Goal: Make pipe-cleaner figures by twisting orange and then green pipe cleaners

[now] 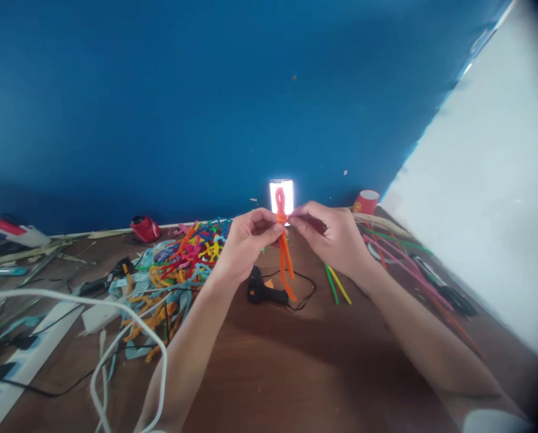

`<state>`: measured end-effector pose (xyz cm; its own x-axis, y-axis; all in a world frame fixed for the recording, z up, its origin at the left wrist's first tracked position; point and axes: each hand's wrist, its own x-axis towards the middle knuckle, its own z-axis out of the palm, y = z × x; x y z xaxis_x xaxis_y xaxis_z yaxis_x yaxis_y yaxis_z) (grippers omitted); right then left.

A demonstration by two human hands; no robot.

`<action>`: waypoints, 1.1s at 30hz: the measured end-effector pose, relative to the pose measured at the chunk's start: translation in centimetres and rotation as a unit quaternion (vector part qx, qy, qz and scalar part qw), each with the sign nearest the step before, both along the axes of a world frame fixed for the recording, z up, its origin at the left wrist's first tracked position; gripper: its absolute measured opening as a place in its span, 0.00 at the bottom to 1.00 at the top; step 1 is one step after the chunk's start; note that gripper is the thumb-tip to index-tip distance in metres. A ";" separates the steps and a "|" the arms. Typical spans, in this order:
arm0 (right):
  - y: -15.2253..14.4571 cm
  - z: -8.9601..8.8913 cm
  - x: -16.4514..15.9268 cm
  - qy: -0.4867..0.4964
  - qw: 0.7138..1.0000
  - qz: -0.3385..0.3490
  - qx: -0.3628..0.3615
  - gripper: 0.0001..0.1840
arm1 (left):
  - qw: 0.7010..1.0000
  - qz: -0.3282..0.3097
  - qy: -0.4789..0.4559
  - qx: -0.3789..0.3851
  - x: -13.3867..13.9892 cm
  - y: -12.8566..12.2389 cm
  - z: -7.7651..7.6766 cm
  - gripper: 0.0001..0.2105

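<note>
Between my two hands hangs an orange pipe cleaner [284, 255], bent into a loop at the top with two tails dangling below. My left hand [253, 240] pinches it just under the loop, thumb and fingers closed. The fingertips of my right hand [325, 234] press together at the wrapped part from the other side. A bright lit screen [289, 192] glows right behind the loop. Below my hands, a black glue gun [264, 288] lies on the table with its cord curled. Green and yellow pipe cleaners [336, 282] lie under my right hand.
A tangled heap of colourful pipe cleaner pieces [197, 252] covers the table's left. Nearer, a white cable [149, 331] loops beside a power strip [29, 361]. Long pink pipe cleaners [408, 270] and a red paper cup [366, 202] are at the right. A blue wall [206, 108] stands behind.
</note>
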<state>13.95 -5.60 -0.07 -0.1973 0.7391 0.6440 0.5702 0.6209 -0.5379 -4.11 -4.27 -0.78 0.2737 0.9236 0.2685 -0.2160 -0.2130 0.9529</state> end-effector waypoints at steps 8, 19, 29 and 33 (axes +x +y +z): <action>0.8 -0.4 0.5 0.052 0.989 0.116 -0.077 0.11 | 0.996 -0.061 0.052 -0.032 -1.2 0.7 0.0 0.12; -0.1 -0.1 0.1 0.050 0.996 0.079 -0.006 0.10 | 0.997 -0.032 0.061 -0.017 -1.1 0.5 0.2 0.11; -0.1 -0.7 -1.0 0.075 0.994 0.057 0.058 0.08 | 0.910 0.236 0.255 0.229 0.8 -2.2 0.4 0.09; -0.4 -1.0 -1.4 0.088 0.991 0.039 0.090 0.08 | 0.922 0.214 0.230 0.225 1.2 -3.0 0.6 0.08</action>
